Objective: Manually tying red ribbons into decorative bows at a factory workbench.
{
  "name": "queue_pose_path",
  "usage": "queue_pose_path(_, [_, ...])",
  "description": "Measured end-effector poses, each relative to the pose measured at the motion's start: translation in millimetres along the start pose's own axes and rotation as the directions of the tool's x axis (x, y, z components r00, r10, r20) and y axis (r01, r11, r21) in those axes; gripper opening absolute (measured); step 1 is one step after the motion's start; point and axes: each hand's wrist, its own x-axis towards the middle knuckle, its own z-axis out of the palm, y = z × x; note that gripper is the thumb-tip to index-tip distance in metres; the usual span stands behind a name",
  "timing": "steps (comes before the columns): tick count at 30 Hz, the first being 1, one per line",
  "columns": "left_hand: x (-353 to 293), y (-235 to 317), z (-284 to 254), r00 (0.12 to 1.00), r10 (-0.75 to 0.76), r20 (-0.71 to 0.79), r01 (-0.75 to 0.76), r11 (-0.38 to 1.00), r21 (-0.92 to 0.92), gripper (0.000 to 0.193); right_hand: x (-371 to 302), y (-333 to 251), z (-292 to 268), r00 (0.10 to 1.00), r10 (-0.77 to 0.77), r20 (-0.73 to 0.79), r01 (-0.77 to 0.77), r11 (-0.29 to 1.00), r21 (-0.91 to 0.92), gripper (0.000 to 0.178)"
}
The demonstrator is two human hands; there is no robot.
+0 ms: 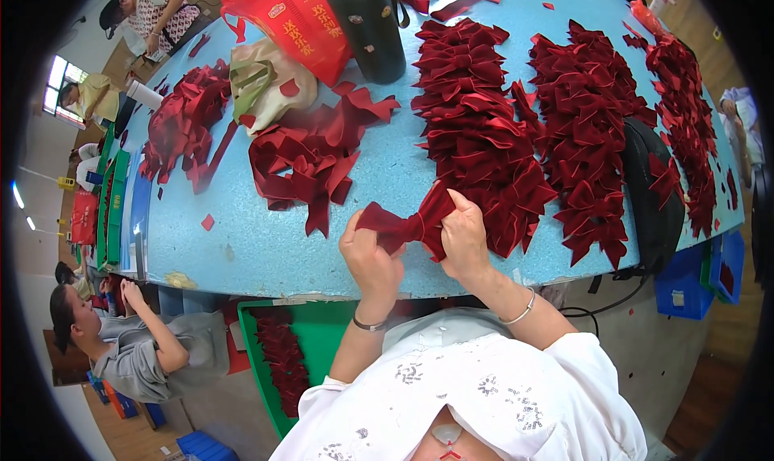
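Note:
Between my two hands, a dark red velvet bow (414, 228) is held up just above the near edge of the blue table. My left hand (371, 259) grips its left loop, fingers curled round the fabric. On the other side, my right hand (465, 237) pinches the right loop between thumb and fingers. Beyond my left hand lies a loose heap of dark red ribbon strips (305, 159). Past my right hand, a long row of finished-looking red bows (476, 114) stretches toward the far side, its near end close to my fingers.
More red bows (584, 122) form another row to the right, beside a black bag (651, 195). A dark tumbler (367, 34), a red bag (294, 26) and a cloth pouch (278, 82) stand at the back. Below the table edge sits a green crate (322, 320). A co-worker (145, 340) sits at left.

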Motion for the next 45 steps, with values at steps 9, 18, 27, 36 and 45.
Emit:
queue_pose_path(9, [28,0,-24,0.747,-0.392,0.537,0.637,0.192,-0.747,0.007,-7,-43,-21,0.958,0.107,0.264,-0.078,0.99,-0.121,0.031])
queue_pose_path(18, [34,23,-21,0.699,-0.384,0.603,0.715,0.387,-0.582,0.011,-7,-55,-33,0.917,0.227,0.328,-0.176,0.968,-0.179,0.034])
queue_pose_path(27, [58,6,-22,0.793,-0.25,0.555,0.56,0.658,-0.503,0.018,-6,-40,-40,0.975,0.118,0.187,-0.068,0.964,-0.257,0.011])
queue_pose_path(36, [27,18,-17,0.709,-0.388,0.589,0.703,0.325,-0.633,0.028,-16,-35,-21,1.0,0.025,0.006,-0.025,0.998,-0.054,0.015])
queue_pose_path(45, [27,15,-23,0.696,-0.307,0.649,0.708,0.442,-0.551,0.01,-14,-49,-17,0.998,-0.029,0.063,0.045,0.962,-0.269,0.019])
